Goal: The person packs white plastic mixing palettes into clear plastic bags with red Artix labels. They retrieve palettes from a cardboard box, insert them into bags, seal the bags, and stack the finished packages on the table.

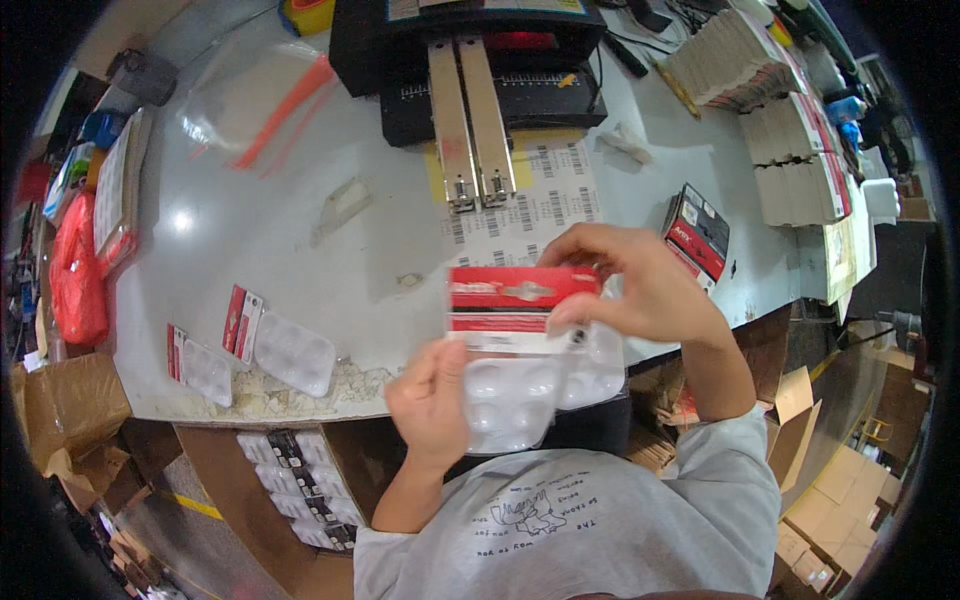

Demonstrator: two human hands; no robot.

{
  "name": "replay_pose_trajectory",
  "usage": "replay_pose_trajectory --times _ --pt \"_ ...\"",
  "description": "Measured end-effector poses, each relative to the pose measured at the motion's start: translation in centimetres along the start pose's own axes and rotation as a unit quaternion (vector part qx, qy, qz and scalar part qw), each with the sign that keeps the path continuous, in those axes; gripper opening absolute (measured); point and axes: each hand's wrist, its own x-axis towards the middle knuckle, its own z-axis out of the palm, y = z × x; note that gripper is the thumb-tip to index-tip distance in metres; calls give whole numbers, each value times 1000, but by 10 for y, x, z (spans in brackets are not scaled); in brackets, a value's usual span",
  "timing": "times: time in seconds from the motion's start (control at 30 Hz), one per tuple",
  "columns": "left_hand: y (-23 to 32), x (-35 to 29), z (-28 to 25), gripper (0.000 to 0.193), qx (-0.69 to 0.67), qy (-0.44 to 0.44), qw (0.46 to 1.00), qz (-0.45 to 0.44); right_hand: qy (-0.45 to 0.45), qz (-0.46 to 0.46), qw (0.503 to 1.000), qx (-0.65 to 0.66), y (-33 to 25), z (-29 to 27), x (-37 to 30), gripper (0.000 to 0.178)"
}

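Note:
Just past the table's front edge, both hands hold a bagged white paint palette [510,395] with rounded wells and a red, black and white header card [500,312]. My left hand [432,405] is closed, gripping the package's left side with the thumb up near the card's lower corner. On the card's right end my right hand [645,285] presses its thumb against the front; its other fingers bend behind the card. A second white palette [597,372] shows partly behind the held package, to the right.
Two carded palettes [293,350] [207,374] lie front left. Beyond the hands, a black machine [460,60] extends metal bars over a barcode label sheet [560,185]. Card stacks [735,65] [800,190] and small header cards [697,235] are at right. An open carton [300,485] holds palettes below.

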Motion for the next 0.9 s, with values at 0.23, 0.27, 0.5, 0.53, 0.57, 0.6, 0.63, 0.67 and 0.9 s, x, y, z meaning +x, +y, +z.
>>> replay_pose_trajectory --times 0.23,0.27,0.5,0.53,0.57,0.6,0.63,0.67,0.9 --pt "-14 6 2 25 -16 59 998 -28 -40 188 949 250 23 18 -29 17" --pt "-16 6 3 26 -11 59 998 -28 -25 186 944 273 25 21 -32 17" --pt "-17 22 0 28 64 17 997 -41 -10 240 914 327 24 34 -18 12" --pt "-20 34 3 29 64 14 997 -44 25 228 909 348 28 37 -6 13" --pt "-24 46 6 30 65 5 997 -45 54 228 902 363 33 40 6 14" --pt "-27 57 9 31 71 15 996 -59 86 242 893 369 38 43 16 15" --pt "-33 68 13 32 75 20 995 -68 103 249 887 374 44 45 24 16" --pt "-38 78 16 33 79 25 993 -79 124 231 886 381 50 47 31 15" --pt "-66 106 23 33 -2 16 999 -43 165 205 883 388 72 53 45 15"
